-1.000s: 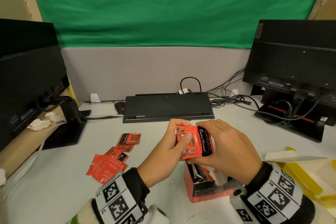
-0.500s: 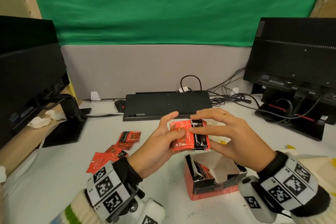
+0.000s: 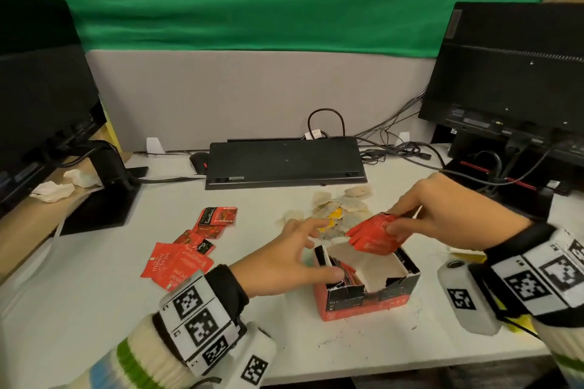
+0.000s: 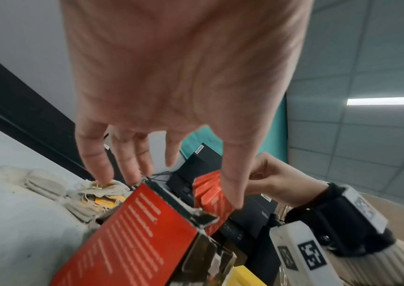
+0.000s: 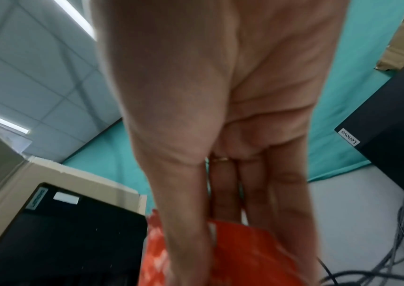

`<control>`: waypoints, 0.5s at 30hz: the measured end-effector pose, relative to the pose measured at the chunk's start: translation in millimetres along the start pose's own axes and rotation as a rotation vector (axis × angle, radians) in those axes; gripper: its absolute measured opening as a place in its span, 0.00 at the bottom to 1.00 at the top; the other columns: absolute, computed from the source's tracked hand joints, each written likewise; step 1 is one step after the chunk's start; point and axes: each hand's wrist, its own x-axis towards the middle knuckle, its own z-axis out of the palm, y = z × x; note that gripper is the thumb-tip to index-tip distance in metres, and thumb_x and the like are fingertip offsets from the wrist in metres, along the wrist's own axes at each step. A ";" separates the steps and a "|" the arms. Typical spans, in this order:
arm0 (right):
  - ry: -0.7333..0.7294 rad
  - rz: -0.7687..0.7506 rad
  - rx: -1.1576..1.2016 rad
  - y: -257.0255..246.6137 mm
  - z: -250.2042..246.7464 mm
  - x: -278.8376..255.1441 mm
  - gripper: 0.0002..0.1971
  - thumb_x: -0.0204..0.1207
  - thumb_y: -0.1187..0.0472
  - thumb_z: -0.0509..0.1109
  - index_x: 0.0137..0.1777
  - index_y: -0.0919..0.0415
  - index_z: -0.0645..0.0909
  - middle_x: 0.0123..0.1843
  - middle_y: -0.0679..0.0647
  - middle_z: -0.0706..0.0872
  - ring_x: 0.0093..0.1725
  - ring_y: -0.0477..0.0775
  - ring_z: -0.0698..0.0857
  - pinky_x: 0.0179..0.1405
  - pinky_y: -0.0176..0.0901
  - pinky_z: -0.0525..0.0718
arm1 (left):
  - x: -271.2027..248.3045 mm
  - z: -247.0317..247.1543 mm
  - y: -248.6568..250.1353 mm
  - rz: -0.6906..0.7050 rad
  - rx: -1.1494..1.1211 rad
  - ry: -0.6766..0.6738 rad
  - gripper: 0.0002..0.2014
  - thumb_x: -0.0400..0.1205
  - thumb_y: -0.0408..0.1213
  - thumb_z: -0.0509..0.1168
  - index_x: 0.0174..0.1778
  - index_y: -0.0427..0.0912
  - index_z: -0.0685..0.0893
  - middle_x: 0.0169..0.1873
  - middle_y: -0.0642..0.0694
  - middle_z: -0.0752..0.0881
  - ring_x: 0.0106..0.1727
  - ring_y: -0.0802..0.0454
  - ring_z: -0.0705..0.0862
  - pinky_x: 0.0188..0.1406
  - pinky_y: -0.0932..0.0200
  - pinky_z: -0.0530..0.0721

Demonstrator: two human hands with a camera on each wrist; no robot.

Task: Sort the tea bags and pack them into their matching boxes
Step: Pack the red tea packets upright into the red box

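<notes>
A red tea box stands open on the white desk, a few red packets upright at its left end. My right hand pinches a stack of red tea bag packets just above the box's far right corner; the stack shows under my thumb in the right wrist view. My left hand hovers at the box's left rim, fingers spread and empty, thumb near the packets inside. The left wrist view shows the box's red side. More red packets lie loose to the left. Pale paper tea bags are piled behind the box.
A black keyboard stands on edge at the back, cables to its right. Monitors flank the desk. A yellow box lies under my right wrist. Crumpled tissues sit far left.
Both hands held the red stack together earlier. Now my left hand has let go and dropped to the box's left rim, and my right hand has carried the stack right and down over the box.
</notes>
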 end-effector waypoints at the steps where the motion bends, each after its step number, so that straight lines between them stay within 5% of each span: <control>1: -0.047 0.032 -0.026 -0.6 3.9 1.5 0.08 0.76 0.51 0.73 0.52 0.47 0.91 0.45 0.42 0.92 0.43 0.40 0.87 0.45 0.33 0.86 | -0.3 3.3 -0.2 0.000 0.039 -0.028 0.39 0.76 0.54 0.72 0.81 0.62 0.58 0.70 0.55 0.66 0.71 0.61 0.70 0.63 0.70 0.70; 6: -0.177 0.190 -0.210 -12.2 33.1 9.8 0.08 0.77 0.54 0.70 0.49 0.54 0.90 0.39 0.49 0.83 0.39 0.51 0.82 0.38 0.39 0.79 | 1.6 14.9 -0.9 -0.007 0.094 0.022 0.39 0.77 0.50 0.73 0.80 0.59 0.59 0.70 0.53 0.69 0.68 0.60 0.71 0.61 0.69 0.72; 12: -0.184 0.257 -0.296 -36.3 67.8 15.1 0.12 0.82 0.57 0.64 0.60 0.62 0.79 0.58 0.59 0.80 0.53 0.58 0.83 0.42 0.40 0.75 | 1.1 20.2 -3.5 0.005 0.123 0.063 0.40 0.74 0.54 0.74 0.80 0.59 0.61 0.71 0.54 0.69 0.69 0.57 0.73 0.65 0.63 0.77; 15: -0.169 0.231 -0.094 -34.1 73.6 19.9 0.18 0.80 0.47 0.66 0.31 0.56 0.78 0.33 0.52 0.80 0.30 0.48 0.77 0.32 0.38 0.74 | 1.3 21.0 -3.6 -0.002 0.145 0.071 0.41 0.74 0.55 0.74 0.81 0.58 0.61 0.72 0.53 0.68 0.70 0.56 0.73 0.64 0.62 0.78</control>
